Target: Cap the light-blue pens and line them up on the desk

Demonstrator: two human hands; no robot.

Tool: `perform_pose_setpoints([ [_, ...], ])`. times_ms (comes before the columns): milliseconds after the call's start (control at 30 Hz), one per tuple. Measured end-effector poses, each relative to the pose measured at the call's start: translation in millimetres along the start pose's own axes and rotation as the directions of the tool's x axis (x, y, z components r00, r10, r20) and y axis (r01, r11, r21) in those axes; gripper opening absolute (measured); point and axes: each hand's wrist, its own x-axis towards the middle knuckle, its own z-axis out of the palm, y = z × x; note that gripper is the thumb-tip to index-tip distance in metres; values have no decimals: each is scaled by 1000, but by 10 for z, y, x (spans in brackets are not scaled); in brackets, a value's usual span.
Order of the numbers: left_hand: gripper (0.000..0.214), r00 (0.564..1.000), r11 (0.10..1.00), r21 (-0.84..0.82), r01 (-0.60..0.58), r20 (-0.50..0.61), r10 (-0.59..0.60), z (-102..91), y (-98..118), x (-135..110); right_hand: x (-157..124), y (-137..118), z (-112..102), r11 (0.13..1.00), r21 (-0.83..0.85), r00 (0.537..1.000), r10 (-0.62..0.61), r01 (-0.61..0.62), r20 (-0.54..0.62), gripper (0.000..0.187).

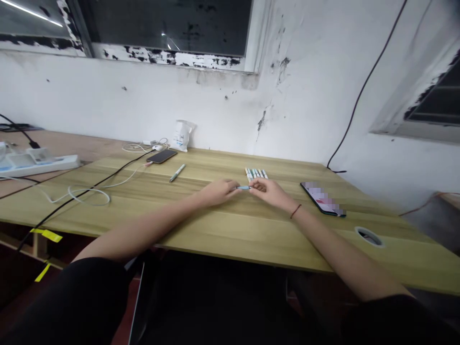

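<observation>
Between my two hands, just above the table, is a slim light-blue marker (243,187), held roughly level. My left hand (220,191) pinches its left end. At its right end the fingers of my right hand (266,189) are closed on it, and they cover that tip. Right behind my right hand several markers (256,173) with white and coloured bodies lie side by side in a row. Farther left, a single pale green and white marker (177,173) lies alone at a slant.
The wooden table (230,235) carries a dark phone (162,156) with a cable, a white plastic packet (181,135), and a lit phone (322,199) on the right. A cable hole (370,236) is near the right edge. A power strip (43,165) stands far left.
</observation>
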Motion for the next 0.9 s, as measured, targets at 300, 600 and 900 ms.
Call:
perform_pose_setpoints([
  [300, 43, 1000, 999, -39, 1, 19, -1, 29, 12, 5, -22, -60, 3, 995, -71, 994, 78, -73, 72, 42],
  [600, 44, 1000, 996, -87, 8, 22, -6, -12, 28, -21, -10, -31, 18, 998, -57, 1000, -2, 2, -3, 23],
  [900, 39, 1000, 998, -59, 18, -9, -19, 36, 16, -13, -27, -16, 25, 999, -50, 1000, -10, 10, -3, 30],
])
